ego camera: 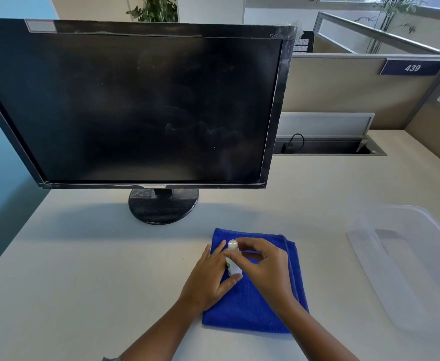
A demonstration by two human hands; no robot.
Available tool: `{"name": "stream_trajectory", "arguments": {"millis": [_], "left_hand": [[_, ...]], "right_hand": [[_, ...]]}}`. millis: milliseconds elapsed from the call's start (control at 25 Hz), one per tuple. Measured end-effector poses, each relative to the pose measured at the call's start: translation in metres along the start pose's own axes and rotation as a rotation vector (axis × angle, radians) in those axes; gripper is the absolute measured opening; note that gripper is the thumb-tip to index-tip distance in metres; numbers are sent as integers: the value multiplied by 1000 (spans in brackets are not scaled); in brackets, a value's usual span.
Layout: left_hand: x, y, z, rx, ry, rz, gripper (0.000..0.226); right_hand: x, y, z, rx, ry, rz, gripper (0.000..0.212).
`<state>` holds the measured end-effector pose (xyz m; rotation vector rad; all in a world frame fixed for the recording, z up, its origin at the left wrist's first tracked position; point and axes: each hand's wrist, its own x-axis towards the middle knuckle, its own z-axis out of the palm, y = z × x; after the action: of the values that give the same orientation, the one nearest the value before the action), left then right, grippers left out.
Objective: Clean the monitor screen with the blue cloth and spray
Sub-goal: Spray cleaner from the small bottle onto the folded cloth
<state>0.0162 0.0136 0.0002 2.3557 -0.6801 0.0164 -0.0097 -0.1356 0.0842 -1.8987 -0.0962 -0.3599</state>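
Head view:
Spray bottle (233, 259): upright over the folded blue cloth (252, 303), cap up, tipped slightly toward the monitor (135, 105).
Left hand (211, 277): grip wrapped round the bottle's body.
Right hand (265, 267): fingertips pinching the cap.
Cloth: flat on the counter (83, 282).

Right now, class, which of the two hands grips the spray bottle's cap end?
The right hand: its fingertips pinch the white top of the spray bottle. The left hand steadies the bottle's body lower down, above the blue cloth.
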Motion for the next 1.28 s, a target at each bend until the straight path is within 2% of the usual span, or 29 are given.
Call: {"name": "stream_trajectory", "arguments": {"millis": [280,520,960,1280], "left_hand": [[0,1,-1,-51,6,7,68],[1,0,1,-47,9,-32,56],[4,3,-2,-68,-27,-35,60],[4,3,-2,-59,-7,-43,64]], "right_hand": [[-3,-4,3,-64,6,-59,25],[6,4,1,-129,-2,-91,15],[25,14,-18,-133,-335,-164,22],[15,15,-8,-42,-128,-117,18]]}}
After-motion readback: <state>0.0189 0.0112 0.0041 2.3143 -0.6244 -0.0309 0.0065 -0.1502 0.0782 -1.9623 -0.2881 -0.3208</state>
